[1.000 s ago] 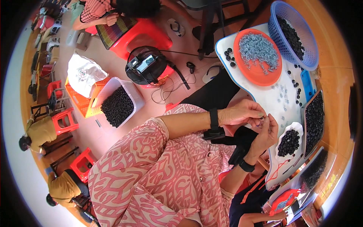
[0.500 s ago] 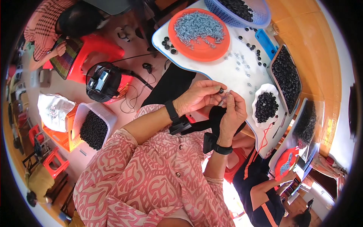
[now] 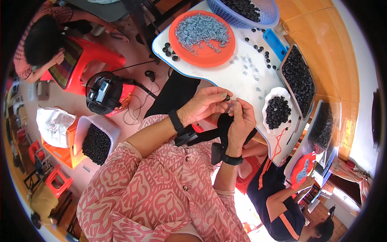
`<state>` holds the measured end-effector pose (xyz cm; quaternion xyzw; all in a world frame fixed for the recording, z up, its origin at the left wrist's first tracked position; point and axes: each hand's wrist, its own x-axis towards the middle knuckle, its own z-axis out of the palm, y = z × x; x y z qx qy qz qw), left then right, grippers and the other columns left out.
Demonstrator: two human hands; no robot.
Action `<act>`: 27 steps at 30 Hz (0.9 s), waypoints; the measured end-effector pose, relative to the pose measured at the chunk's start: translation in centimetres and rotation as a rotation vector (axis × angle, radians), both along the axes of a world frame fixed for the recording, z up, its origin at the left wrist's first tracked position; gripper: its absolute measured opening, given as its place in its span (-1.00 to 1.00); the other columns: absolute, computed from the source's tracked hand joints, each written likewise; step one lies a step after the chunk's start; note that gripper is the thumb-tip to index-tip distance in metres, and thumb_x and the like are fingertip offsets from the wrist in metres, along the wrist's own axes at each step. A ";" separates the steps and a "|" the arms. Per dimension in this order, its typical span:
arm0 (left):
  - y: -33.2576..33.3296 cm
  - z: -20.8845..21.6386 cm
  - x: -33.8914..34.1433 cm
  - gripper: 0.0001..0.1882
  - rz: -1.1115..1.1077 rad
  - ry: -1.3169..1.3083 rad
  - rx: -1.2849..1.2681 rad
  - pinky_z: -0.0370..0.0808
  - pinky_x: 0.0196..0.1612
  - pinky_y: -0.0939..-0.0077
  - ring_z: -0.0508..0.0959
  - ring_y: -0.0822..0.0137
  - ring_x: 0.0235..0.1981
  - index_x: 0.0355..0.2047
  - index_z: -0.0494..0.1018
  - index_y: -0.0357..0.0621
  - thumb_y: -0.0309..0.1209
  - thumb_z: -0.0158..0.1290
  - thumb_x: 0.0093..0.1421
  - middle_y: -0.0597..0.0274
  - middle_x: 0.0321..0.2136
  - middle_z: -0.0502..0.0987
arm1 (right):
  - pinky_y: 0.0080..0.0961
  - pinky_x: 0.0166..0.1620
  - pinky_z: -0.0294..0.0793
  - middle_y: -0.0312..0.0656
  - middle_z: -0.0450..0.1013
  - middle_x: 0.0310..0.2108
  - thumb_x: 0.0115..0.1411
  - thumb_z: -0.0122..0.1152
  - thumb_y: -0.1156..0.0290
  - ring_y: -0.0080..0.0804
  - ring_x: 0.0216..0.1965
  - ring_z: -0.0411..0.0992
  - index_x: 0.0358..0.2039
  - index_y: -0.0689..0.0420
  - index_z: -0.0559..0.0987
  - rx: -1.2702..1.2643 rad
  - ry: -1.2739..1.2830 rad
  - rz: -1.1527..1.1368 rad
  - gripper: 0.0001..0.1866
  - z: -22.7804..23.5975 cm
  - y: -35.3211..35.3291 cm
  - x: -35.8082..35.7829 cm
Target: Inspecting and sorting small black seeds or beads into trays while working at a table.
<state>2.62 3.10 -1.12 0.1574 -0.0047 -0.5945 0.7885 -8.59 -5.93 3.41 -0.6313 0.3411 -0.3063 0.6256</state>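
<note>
Just off the near edge of the white table [image 3: 225, 74], my two hands meet fingertip to fingertip. My left hand [image 3: 203, 105] pinches a small round black part [image 3: 227, 98] between thumb and finger. Close beside it, the closed fingers of my right hand [image 3: 242, 121] hold a tiny pale, see-through piece [image 3: 231, 107], partly hidden by the fingertips. Beyond the hands, an orange plate [image 3: 201, 61] carries a heap of small clear bluish pieces [image 3: 201, 30]. More such pieces lie loose on the table. Nearest my right hand stands a white wavy-rimmed dish [image 3: 266, 115] of round black parts [image 3: 278, 112].
A blue basket [image 3: 271, 20] and a rimmed tray [image 3: 282, 68] hold black parts. A blue open case [image 3: 275, 45] lies between them. Red cord [image 3: 275, 151] hangs at the table's right end. Co-workers sit at upper left and lower right. A bin [image 3: 115, 127] of black parts stands leftward.
The whole view has shifted slightly, so the table sits further left. My hands keep nearly the same pinch. At upper left, the co-worker has leaned and an arm now reaches out.
</note>
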 end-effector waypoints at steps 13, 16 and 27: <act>0.1 0.1 0.1 -0.69 -0.018 0.008 -0.015 0.56 -0.06 0.41 0.52 0.51 -0.35 0.00 0.41 -0.34 -0.38 -0.03 0.35 0.22 -0.28 0.50 | -0.77 -0.37 0.32 -0.30 0.47 -0.44 0.28 0.16 0.49 -0.68 -0.46 0.33 -0.21 0.29 0.54 -0.027 -0.020 -0.002 -0.86 -0.1 0.4 0.0; 0.1 0.1 0.1 -0.69 -0.013 -0.010 -0.010 0.57 -0.05 0.37 0.54 0.49 -0.30 0.01 0.41 -0.34 -0.41 -0.03 0.34 0.20 -0.26 0.51 | -0.76 -0.36 0.33 -0.28 0.48 -0.42 0.27 0.16 0.50 -0.67 -0.46 0.34 -0.21 0.29 0.55 -0.014 -0.034 -0.001 -0.86 0.0 0.5 0.0; -0.1 -0.3 -0.4 -0.73 0.049 -0.115 0.061 0.62 -0.24 0.55 0.61 0.39 -0.35 -0.03 0.44 -0.35 -0.48 0.02 0.30 0.15 -0.30 0.56 | -0.70 -0.23 0.42 -0.28 0.47 -0.35 0.27 0.11 0.56 -0.65 -0.34 0.40 -0.24 0.26 0.51 -0.016 -0.010 0.003 -0.92 -0.4 1.0 0.7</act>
